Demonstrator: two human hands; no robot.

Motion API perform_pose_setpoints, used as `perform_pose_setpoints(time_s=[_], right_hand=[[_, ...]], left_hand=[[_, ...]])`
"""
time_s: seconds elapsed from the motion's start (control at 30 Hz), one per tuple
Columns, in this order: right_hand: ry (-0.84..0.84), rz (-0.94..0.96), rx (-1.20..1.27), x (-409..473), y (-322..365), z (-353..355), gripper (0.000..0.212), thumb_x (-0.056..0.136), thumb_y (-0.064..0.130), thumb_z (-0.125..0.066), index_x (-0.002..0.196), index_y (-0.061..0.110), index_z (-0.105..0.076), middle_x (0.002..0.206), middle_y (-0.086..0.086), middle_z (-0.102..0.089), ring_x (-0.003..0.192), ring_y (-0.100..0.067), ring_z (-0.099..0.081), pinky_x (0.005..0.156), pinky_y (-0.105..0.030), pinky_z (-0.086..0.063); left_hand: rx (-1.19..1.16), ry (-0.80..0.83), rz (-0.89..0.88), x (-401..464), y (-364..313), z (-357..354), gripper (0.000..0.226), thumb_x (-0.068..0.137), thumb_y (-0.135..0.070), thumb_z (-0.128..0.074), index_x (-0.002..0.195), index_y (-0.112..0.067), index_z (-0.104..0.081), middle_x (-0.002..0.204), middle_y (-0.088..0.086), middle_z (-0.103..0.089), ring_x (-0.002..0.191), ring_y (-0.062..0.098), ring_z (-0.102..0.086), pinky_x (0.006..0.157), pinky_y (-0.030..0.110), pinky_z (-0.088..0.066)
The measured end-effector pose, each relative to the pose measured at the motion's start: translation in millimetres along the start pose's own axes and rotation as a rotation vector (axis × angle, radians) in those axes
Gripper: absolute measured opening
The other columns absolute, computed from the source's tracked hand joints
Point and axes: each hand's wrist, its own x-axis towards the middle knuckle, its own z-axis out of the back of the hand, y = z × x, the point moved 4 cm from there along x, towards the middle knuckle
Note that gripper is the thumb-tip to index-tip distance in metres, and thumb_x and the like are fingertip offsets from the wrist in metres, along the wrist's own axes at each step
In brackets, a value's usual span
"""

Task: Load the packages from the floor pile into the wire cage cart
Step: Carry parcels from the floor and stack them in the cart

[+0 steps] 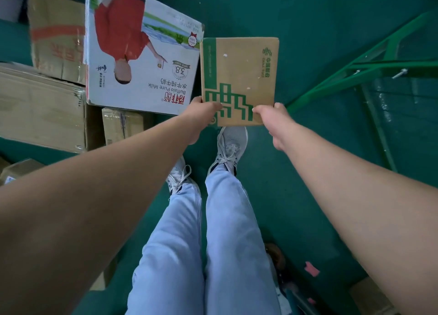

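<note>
Green floor (pixel 296 18) underfoot; pile of boxes (pixel 42 106) lying to our left. We are holding the flat carton (pixel 239 77) above our shoes, left hand (pixel 203 109) and right hand (pixel 267 115) each pinching a near corner. Judgement: we are keeping it level while swinging toward the cart frame (pixel 369 63) on our right.

Soft, even indoor light fills the view, moderately bright, with no hard beam and no clear source in sight. The green floor (pixel 296 18) carries only faint, diffuse shadow, darkest just under the held brown postal box (pixel 239 77) and around the shoes below it. The glossy milk carton (pixel 142 61) to the left of that box shows mild washed-out sheen on its white face. Focus is sharpest at the box; print there reads cleanly. Both forearms, nearer the lens than the box, swell and soften toward the lower corners, and the green cart frame (pixel 369 61) to its right bows with wide-angle distortion.
</note>
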Motion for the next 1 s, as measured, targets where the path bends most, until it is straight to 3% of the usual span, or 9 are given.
perform_pose_setpoints(time_s=[0.1, 0.17, 0.33, 0.47, 0.6, 0.73, 0.87, 0.93, 1.0], right_hand=[[-0.031, 0.081, 0.025, -29, -6, 8, 0.073, 0.097, 0.035, -0.062, 0.159, 0.019, -0.027, 0.155, 0.000, -0.043, 0.129, -0.019, -0.048, 0.098, -0.031, -0.034], [-0.048, 0.134, 0.049, -65, -8, 19, 0.072, 0.095, 0.044, -0.062, 0.157, 0.021, -0.034, 0.152, 0.000, -0.047, 0.127, -0.018, -0.052, 0.097, -0.030, -0.036], [-0.037, 0.179, 0.127, -174, -16, 42, 0.081, 0.092, 0.067, -0.055, 0.157, 0.025, -0.030, 0.152, 0.002, -0.045, 0.129, -0.023, -0.050, 0.095, -0.039, -0.039], [-0.075, 0.213, 0.268, -276, -28, 59, 0.083, 0.093, 0.064, -0.059, 0.159, 0.031, -0.021, 0.153, 0.000, -0.043, 0.132, -0.024, -0.049, 0.096, -0.037, -0.038], [-0.178, 0.265, 0.385, -363, -45, 69, 0.076, 0.092, 0.061, -0.061, 0.154, 0.029, -0.030, 0.140, 0.002, -0.052, 0.119, -0.020, -0.057, 0.087, -0.032, -0.047], [-0.267, 0.289, 0.546, -469, -78, 83, 0.078, 0.084, 0.066, -0.063, 0.149, 0.030, -0.038, 0.137, 0.002, -0.056, 0.115, -0.018, -0.061, 0.090, -0.036, -0.052], [-0.362, 0.275, 0.641, -544, -123, 90, 0.058, 0.096, 0.053, -0.062, 0.144, 0.027, -0.045, 0.129, 0.003, -0.060, 0.102, -0.009, -0.061, 0.069, -0.023, -0.046], [-0.401, 0.271, 0.661, -578, -151, 90, 0.057, 0.096, 0.054, -0.061, 0.143, 0.026, -0.047, 0.128, 0.005, -0.060, 0.102, -0.008, -0.061, 0.072, -0.024, -0.049], [-0.423, 0.242, 0.686, -602, -180, 87, 0.066, 0.092, 0.062, -0.061, 0.146, 0.028, -0.045, 0.136, 0.003, -0.057, 0.115, -0.017, -0.060, 0.089, -0.036, -0.055]], left_hand=[[0.014, 0.008, -0.015, -27, 0, 8, 0.037, 0.098, -0.031, -0.061, 0.133, -0.023, -0.054, 0.119, -0.001, -0.068, 0.106, 0.016, -0.062, 0.091, 0.036, -0.045], [0.045, 0.018, -0.045, -62, -5, 15, 0.033, 0.101, -0.030, -0.059, 0.133, -0.024, -0.054, 0.116, -0.002, -0.066, 0.098, 0.014, -0.061, 0.085, 0.033, -0.043], [0.057, 0.038, -0.089, -166, -15, 34, 0.061, 0.088, -0.041, -0.072, 0.142, -0.030, -0.046, 0.119, 0.002, -0.069, 0.104, 0.025, -0.070, 0.101, 0.047, -0.054], [0.138, 0.060, -0.153, -266, -28, 41, 0.058, 0.092, -0.040, -0.070, 0.143, -0.034, -0.042, 0.121, 0.001, -0.065, 0.106, 0.020, -0.064, 0.099, 0.041, -0.051], [0.184, 0.093, -0.237, -346, -28, 49, 0.054, 0.095, -0.037, -0.067, 0.144, -0.033, -0.044, 0.125, 0.002, -0.062, 0.111, 0.021, -0.060, 0.105, 0.044, -0.047], [0.307, 0.160, -0.356, -453, -22, 53, 0.050, 0.100, -0.037, -0.062, 0.146, -0.029, -0.043, 0.126, -0.001, -0.062, 0.108, 0.017, -0.059, 0.102, 0.042, -0.046], [0.432, 0.202, -0.390, -520, 3, 54, 0.059, 0.100, -0.046, -0.061, 0.152, -0.027, -0.041, 0.130, -0.001, -0.061, 0.108, 0.015, -0.058, 0.101, 0.039, -0.041], [0.482, 0.228, -0.408, -553, 15, 48, 0.061, 0.099, -0.050, -0.060, 0.153, -0.027, -0.041, 0.127, -0.004, -0.059, 0.107, 0.014, -0.057, 0.098, 0.035, -0.039], [0.545, 0.239, -0.417, -576, 29, 41, 0.066, 0.098, -0.055, -0.060, 0.154, -0.027, -0.040, 0.128, -0.004, -0.056, 0.112, 0.017, -0.053, 0.099, 0.035, -0.037]])
